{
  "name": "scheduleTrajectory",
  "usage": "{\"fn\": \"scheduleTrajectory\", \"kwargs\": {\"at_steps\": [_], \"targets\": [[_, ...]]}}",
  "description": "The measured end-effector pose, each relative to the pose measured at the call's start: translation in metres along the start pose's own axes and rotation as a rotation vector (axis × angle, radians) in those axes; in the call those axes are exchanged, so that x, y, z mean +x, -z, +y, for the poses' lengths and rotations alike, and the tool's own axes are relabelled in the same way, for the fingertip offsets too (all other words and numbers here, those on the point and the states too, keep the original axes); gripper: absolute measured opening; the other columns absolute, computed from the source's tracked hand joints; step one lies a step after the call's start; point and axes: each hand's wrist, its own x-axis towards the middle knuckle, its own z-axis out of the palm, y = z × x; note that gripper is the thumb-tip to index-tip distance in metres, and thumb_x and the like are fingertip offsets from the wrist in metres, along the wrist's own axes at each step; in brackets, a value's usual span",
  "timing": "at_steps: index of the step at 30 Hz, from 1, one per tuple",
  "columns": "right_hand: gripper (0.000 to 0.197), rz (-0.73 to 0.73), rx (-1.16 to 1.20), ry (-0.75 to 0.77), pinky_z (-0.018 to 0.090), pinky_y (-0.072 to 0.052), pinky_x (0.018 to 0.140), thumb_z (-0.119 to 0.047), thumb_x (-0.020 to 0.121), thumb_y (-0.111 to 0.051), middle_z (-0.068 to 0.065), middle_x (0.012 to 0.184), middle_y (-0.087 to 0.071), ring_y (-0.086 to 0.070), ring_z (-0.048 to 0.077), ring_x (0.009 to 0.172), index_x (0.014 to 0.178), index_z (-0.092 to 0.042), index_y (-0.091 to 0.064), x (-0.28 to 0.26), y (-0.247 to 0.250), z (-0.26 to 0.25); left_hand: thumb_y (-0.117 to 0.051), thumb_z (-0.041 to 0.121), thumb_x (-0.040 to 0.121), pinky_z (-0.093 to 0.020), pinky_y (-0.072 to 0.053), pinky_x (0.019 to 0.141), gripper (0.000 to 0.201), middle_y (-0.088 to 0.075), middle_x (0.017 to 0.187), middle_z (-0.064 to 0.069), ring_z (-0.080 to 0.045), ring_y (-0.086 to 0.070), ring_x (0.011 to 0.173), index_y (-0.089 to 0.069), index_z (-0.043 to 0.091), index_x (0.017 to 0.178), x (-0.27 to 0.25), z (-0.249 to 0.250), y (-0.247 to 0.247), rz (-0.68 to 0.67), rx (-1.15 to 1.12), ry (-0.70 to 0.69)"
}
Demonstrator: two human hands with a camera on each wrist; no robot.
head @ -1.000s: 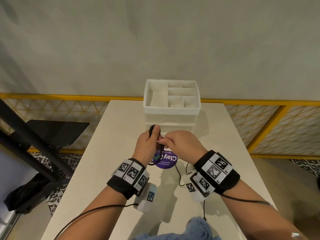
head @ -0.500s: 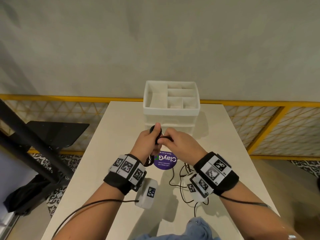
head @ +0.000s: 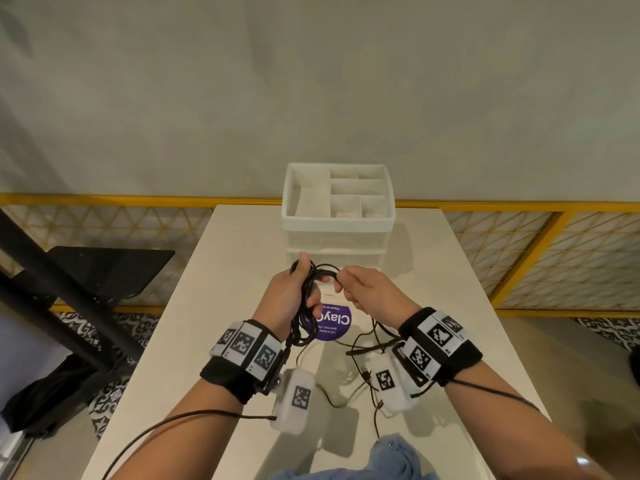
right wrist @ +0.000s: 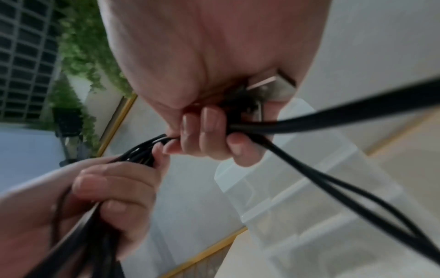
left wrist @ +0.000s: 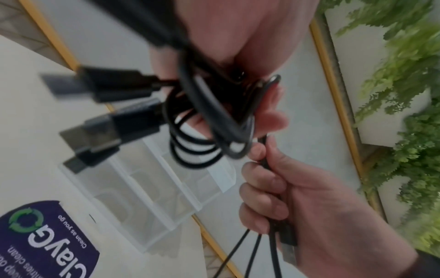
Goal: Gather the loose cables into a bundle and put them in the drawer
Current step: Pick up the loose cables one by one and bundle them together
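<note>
Several thin black cables [head: 313,276] are looped into a coil that my left hand [head: 294,292] grips above the table, thumb up. My right hand [head: 356,289] pinches the strands where they leave the coil, just to its right. Loose lengths [head: 367,348] trail from it down onto the table under my right wrist. In the left wrist view the coil [left wrist: 202,135] hangs from my fingers with two USB plugs [left wrist: 100,120] sticking out, and the right hand [left wrist: 297,206] grips several strands. The white drawer unit [head: 336,256] stands just beyond both hands, its drawers closed.
The drawer unit's top is an open divided tray [head: 289,216]. A round purple sticker [head: 334,323] lies on the white table [head: 221,306] under the hands. Blue cloth [head: 391,459] is at the near edge. A yellow railing [head: 519,206] runs behind the table.
My hands have drawn slightly apart, and the coil in my left hand has grown. More slack cable now lies gathered under my right wrist.
</note>
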Motion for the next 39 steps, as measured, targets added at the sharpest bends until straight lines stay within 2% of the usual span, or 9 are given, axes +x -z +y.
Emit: {"fn": "scheduleTrajectory", "kwargs": {"at_steps": [4,8,10,13,18,24,29,33,39], "targets": [[0.026,0.006,-0.369,0.103,0.032,-0.042,0.069,-0.026,0.094,-0.043,0.001,0.068,-0.056,-0.052,0.017,0.068,0.073,-0.022,-0.058,0.002,0.014,-0.003,-0.035,0.053,0.093,-0.029,-0.044,0.056,0.057,-0.046,0.044,-0.001,-0.023,-0.056,0.047,-0.066,0.007,0.083,-0.001,0.0,0.005,-0.028,0.027,0.034],[0.025,0.006,-0.499,0.16,0.024,-0.035,0.062,-0.028,0.094,-0.044,-0.01,0.059,-0.049,-0.046,0.008,0.061,0.075,-0.022,-0.059,0.005,0.021,-0.008,-0.035,0.051,0.094,-0.03,-0.053,0.061,0.056,-0.06,0.052,-0.007,-0.025,-0.064,0.055,-0.065,0.004,0.09,-0.001,0.001,0.005,-0.044,-0.007,0.087],[0.026,0.026,-0.537,0.174,0.027,-0.034,0.062,-0.028,0.094,-0.044,-0.012,0.059,-0.048,-0.046,0.012,0.063,0.076,-0.019,-0.061,0.006,0.022,-0.006,-0.035,0.05,0.094,-0.03,-0.054,0.061,0.056,-0.06,0.053,-0.007,-0.024,-0.064,0.056,-0.065,0.002,0.095,0.0,-0.001,0.004,-0.042,-0.074,0.115],[0.027,0.053,-0.533,0.161,0.028,-0.034,0.064,-0.027,0.094,-0.043,-0.011,0.062,-0.051,-0.047,0.012,0.065,0.079,-0.015,-0.063,0.006,0.022,-0.004,-0.033,0.052,0.094,-0.024,-0.044,0.048,0.056,-0.045,0.048,0.001,-0.017,-0.049,0.044,-0.063,0.004,0.094,0.0,0.0,0.002,-0.065,-0.133,0.149],[0.026,0.171,-0.445,0.21,0.01,-0.034,0.057,-0.025,0.095,-0.043,-0.02,0.061,-0.05,-0.049,-0.005,0.058,0.082,-0.015,-0.064,0.006,0.026,-0.012,-0.032,0.059,0.091,-0.02,-0.026,0.042,0.059,-0.03,0.045,0.005,-0.011,-0.028,0.039,-0.062,0.009,0.08,-0.003,0.009,-0.004,-0.104,0.027,0.089],[0.025,0.246,-0.385,0.294,0.008,-0.036,0.059,-0.022,0.095,-0.043,-0.021,0.061,-0.05,-0.051,-0.012,0.061,0.081,-0.014,-0.062,0.005,0.029,-0.021,-0.057,0.046,0.083,-0.02,-0.031,0.04,0.04,-0.033,0.043,0.004,-0.012,-0.031,0.036,-0.047,0.012,0.066,-0.007,0.017,-0.005,-0.158,0.109,0.002],[0.024,0.294,-0.338,0.303,0.008,-0.036,0.065,-0.023,0.095,-0.043,-0.023,0.07,-0.055,-0.051,-0.006,0.069,0.082,-0.017,-0.062,0.006,0.026,-0.016,-0.062,0.037,0.084,-0.024,-0.045,0.051,0.038,-0.04,0.04,0.001,-0.018,-0.05,0.039,-0.046,0.017,0.056,-0.008,0.012,-0.003,-0.116,0.157,-0.025],[0.023,0.352,-0.322,0.348,0.008,-0.037,0.066,-0.022,0.095,-0.044,-0.024,0.072,-0.055,-0.052,-0.004,0.071,0.084,-0.014,-0.063,0.007,0.025,-0.015,-0.07,0.028,0.08,-0.022,-0.037,0.045,0.043,-0.035,0.041,0.001,-0.016,-0.037,0.036,-0.038,0.018,0.054,-0.011,0.014,-0.002,-0.126,0.226,-0.034],[0.022,0.371,-0.279,0.375,0.004,-0.038,0.067,-0.021,0.094,-0.044,-0.026,0.073,-0.055,-0.053,-0.01,0.071,0.086,-0.014,-0.064,0.008,0.02,-0.018,-0.065,0.041,0.081,-0.022,-0.036,0.042,0.051,-0.032,0.039,-0.002,-0.018,-0.037,0.032,-0.036,0.017,0.047,-0.015,0.016,-0.004,-0.05,0.28,-0.06]]}}
